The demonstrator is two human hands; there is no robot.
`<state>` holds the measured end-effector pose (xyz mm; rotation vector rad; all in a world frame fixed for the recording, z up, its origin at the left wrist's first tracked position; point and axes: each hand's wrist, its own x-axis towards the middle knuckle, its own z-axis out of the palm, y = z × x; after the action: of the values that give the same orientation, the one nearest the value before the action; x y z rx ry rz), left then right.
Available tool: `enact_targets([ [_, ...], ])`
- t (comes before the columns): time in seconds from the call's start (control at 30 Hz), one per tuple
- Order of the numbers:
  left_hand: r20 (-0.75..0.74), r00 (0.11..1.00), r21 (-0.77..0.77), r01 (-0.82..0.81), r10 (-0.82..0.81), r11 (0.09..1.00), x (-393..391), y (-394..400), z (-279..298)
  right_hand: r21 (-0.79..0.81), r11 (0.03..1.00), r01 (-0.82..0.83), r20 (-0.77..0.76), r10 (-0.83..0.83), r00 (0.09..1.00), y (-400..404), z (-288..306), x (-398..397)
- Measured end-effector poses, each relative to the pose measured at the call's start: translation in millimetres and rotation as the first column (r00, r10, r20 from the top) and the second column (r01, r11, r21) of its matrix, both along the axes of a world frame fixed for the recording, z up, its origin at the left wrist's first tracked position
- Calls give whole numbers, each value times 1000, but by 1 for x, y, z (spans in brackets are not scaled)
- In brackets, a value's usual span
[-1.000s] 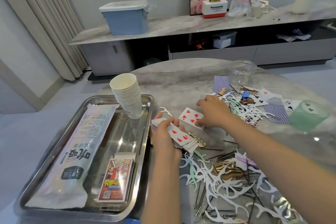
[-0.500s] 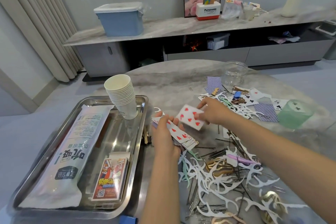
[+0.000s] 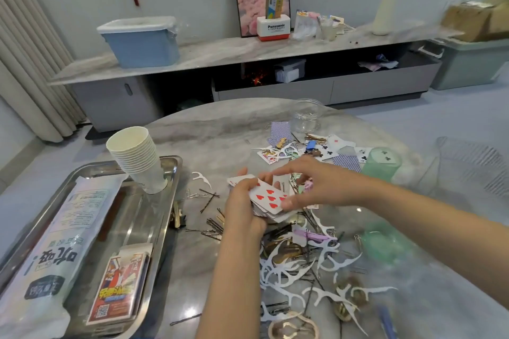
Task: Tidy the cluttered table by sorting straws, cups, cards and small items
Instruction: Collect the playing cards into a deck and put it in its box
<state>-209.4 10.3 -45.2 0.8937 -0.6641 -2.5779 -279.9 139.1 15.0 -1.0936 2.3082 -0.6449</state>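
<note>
**Cards gathered over a cluttered marble table**

On the round marble table, the left hand grips a stack of playing cards, a hearts card on top. The right hand pinches that top card's edge between thumb and fingers. More cards lie scattered behind, beside an empty clear jar. Left, a steel tray holds stacked paper cups, a bag of straws and a card box. Floss picks and hairpins litter the front.

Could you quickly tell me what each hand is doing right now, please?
Left hand: grips the card stack.
Right hand: thumb and fingers on the top hearts card, setting it on the stack.
</note>
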Motion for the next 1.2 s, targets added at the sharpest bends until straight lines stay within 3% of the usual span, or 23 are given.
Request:
enact_targets([
  [0.1,6,972,22,237,-237,971,-3,9,2,158,970,-183,-106,201,974,15,-3,-4],
  [0.17,69,893,-64,449,-445,891,-4,21,4,182,964,-195,-158,224,962,20,-8,0],
  [0.27,92,819,-128,574,-567,809,-2,36,8,206,963,-175,-190,215,958,21,-12,0],
  [0.47,-64,802,-54,591,-593,805,0,36,6,132,981,-143,-194,167,967,25,-14,-8],
  [0.6,-3,844,-69,535,-536,842,-5,43,6,64,988,-143,-195,153,969,20,-22,-8],
  [0.73,32,930,-47,368,-367,929,-10,42,-1,55,992,-110,9,109,994,25,-19,-30],
  [0.77,37,947,-28,321,-320,947,-12,40,-4,60,996,-71,-3,71,997,28,-21,-40],
  [0.9,48,967,65,249,-252,966,-13,32,-11,155,977,144,-312,-90,946,45,-42,-75],
  [0.97,63,965,70,250,-255,966,-13,29,-15,188,967,173,-324,-105,940,47,-56,-77],
  [1.2,78,972,75,215,-220,974,-13,24,-15,430,899,-84,-408,276,870,45,-64,-71],
])
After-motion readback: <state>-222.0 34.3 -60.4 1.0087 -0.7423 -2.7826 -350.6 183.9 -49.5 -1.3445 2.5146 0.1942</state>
